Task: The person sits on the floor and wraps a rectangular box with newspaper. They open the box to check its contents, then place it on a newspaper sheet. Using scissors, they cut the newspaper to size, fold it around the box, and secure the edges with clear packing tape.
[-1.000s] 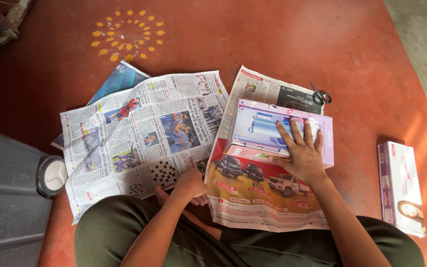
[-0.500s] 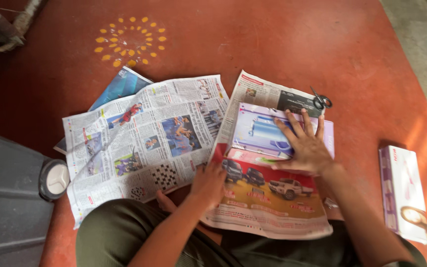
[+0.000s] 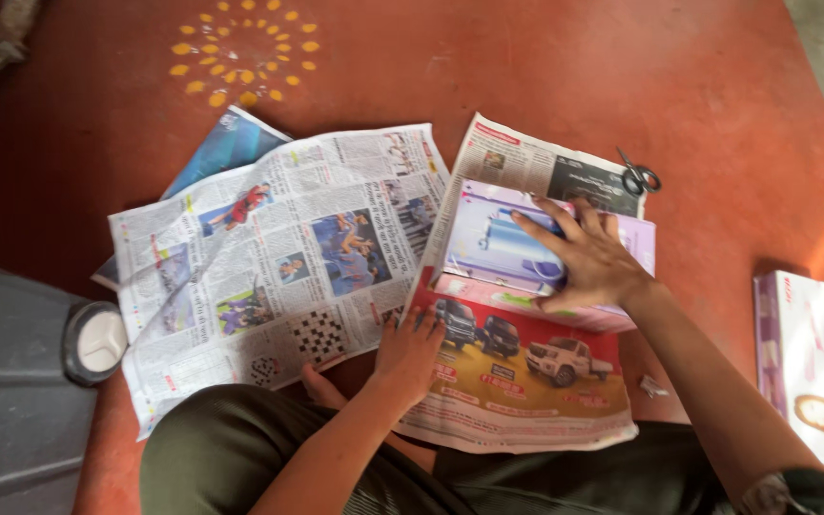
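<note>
A flat lilac and pink box point(image 3: 493, 248) lies on a newspaper sheet point(image 3: 517, 377) that shows cars on a red and yellow ground. My right hand point(image 3: 588, 257) presses flat on top of the box, fingers spread toward the left. My left hand point(image 3: 410, 348) rests on the near left edge of that sheet, fingers on the paper. I sit cross-legged on a red floor, my green-clad knees at the bottom of the view.
A second open newspaper point(image 3: 269, 262) lies to the left over a blue sheet point(image 3: 226, 143). Small scissors point(image 3: 638, 176) sit beyond the box. A long white and purple box point(image 3: 803, 358) lies at the right. A tape roll point(image 3: 95, 341) rests on a grey surface point(image 3: 11, 410).
My left hand has moved from my lap onto the edge of the car sheet. My right hand shifted slightly on the box, and the sheet's near part is lifted a little.
</note>
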